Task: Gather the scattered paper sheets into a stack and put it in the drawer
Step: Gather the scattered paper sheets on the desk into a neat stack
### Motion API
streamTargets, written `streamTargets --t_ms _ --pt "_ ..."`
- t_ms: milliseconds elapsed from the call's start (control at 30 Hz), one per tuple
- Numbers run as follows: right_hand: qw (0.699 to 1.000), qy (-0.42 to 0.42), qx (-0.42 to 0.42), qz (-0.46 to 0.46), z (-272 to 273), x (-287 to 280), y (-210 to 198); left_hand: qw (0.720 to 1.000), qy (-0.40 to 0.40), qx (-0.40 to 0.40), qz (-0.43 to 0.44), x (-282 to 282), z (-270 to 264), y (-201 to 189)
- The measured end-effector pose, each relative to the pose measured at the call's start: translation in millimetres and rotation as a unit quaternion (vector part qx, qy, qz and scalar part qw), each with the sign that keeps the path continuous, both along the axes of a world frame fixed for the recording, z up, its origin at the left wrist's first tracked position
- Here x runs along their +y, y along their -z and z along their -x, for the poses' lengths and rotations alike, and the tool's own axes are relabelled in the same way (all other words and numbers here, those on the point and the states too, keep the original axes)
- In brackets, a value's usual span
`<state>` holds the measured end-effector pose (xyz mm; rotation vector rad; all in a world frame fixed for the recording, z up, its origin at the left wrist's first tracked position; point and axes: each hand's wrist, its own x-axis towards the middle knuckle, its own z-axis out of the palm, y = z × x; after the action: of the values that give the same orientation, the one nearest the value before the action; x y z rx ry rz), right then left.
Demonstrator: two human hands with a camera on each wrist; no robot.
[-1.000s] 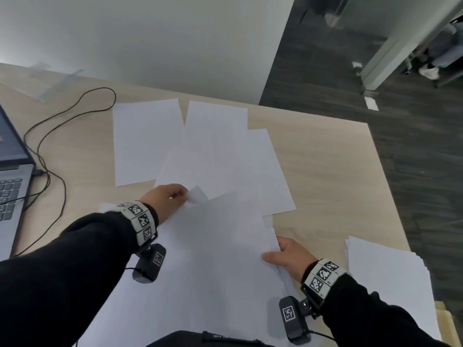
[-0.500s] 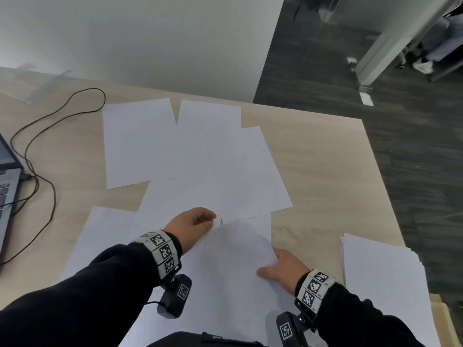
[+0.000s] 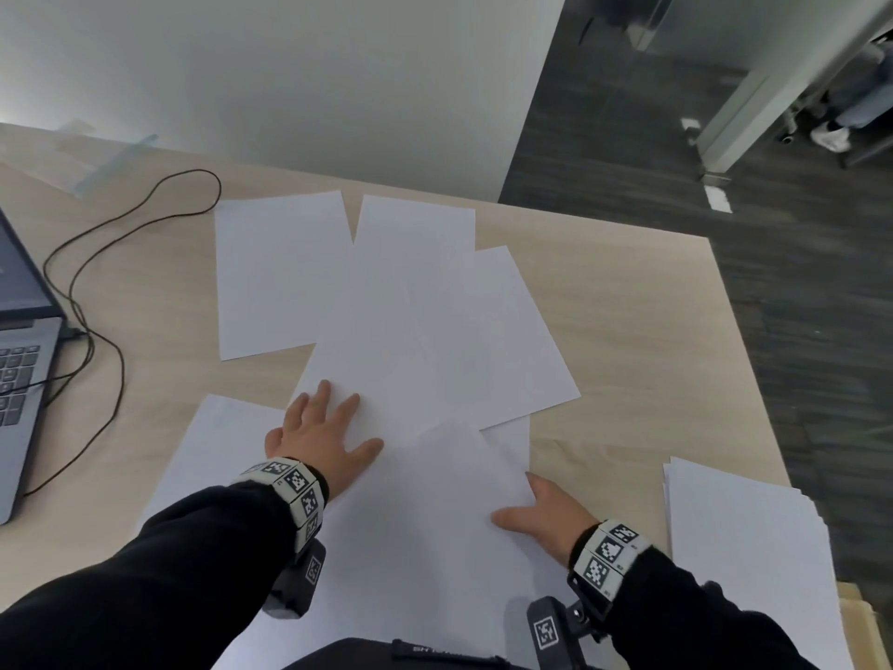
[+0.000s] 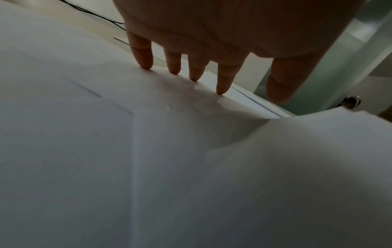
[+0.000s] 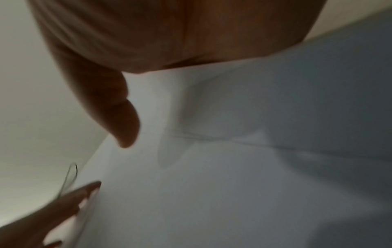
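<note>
Open laptop (image 3: 21,360) at left, black cable (image 3: 92,302) looping across wooden desk (image 3: 628,331)

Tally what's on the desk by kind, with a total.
Loose paper sheets: at least 6, overlaps hide any more
Paper stack: 1
Laptop: 1
Black cable: 1
Hands on paper: 2, left hand and right hand
Total: at least 11
</note>
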<state>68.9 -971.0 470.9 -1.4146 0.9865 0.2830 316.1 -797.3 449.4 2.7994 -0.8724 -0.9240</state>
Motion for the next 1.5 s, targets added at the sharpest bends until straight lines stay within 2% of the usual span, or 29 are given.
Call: streamTargets --t_ms 100,200,333,433,600,667,733,800,867,967,1033,1067,1167,1300,1367,1500 --pt "0.988 -0.111 0.059 0.089 -5.0 -0.9 -0.3 1.0 0.019 0.007 -0.002 -0.1 4.1 -0.4" --pt "0.985 -0.118 0.065 0.104 -4.5 -3.4 0.9 1.0 0.0 0.002 0.014 -0.2 0.7 -2.1" --pt "0.994 -0.04 0.061 0.084 6.3 -19.8 1.5 0.998 -0.063 -0.008 0.022 1.3 -15.6 -4.4" --pt "0.995 0.036 0.05 0.073 20.0 -41.6 3.6 0.997 -0.079 -0.016 0.016 2.4 -26.5 -5.3" --pt "0.972 0.225 0.0 0.071 38.4 -66.8 -2.8 0.996 -0.091 -0.021 0.012 2.2 -28.2 -8.0" --pt "0.961 0.269 -0.017 0.067 41.4 -71.7 -6.3 0.99 -0.109 -0.033 0.077 -1.4 -24.4 -11.2" --pt "0.954 0.292 -0.034 0.055 38.8 -73.3 -9.4 0.978 -0.103 -0.014 0.181 -9.9 -17.5 -18.6" --pt "0.952 0.299 -0.052 0.036 30.6 -71.6 -12.4 0.949 -0.111 0.107 0.276 -21.9 -7.8 -25.7" --pt "0.95 0.305 -0.072 0.011 19.9 -67.5 -15.9 0.91 -0.126 0.257 0.301 -33.1 3.7 -31.5" --pt "0.944 0.311 -0.106 -0.035 4.2 -57.8 -24.1 0.859 -0.179 0.383 0.289 -44.7 18.4 -33.5" --pt "0.93 0.333 -0.135 -0.08 -0.7 -50.3 -26.5 0.817 -0.224 0.451 0.281 -47.7 28.4 -31.0" --pt "0.922 0.343 -0.147 -0.102 -1.3 -47.0 -26.5 0.81 -0.242 0.46 0.273 -47.2 33.4 -29.0" --pt "0.919 0.341 -0.149 -0.129 3.0 -39.0 -28.3 0.82 -0.267 0.436 0.258 -43.0 46.1 -17.2" --pt "0.949 0.282 -0.12 -0.067 13.8 -30.3 -32.7 0.834 -0.259 0.41 0.263 -42.7 61.9 -22.5" --pt "0.949 0.288 -0.116 -0.045 20.3 -30.5 -39.3 0.834 -0.24 0.391 0.305 -45.5 66.1 -36.2" --pt "0.919 0.33 -0.205 -0.067 36.7 -38.1 -75.7 0.776 -0.233 0.396 0.433 -55.9 73.3 -78.7"
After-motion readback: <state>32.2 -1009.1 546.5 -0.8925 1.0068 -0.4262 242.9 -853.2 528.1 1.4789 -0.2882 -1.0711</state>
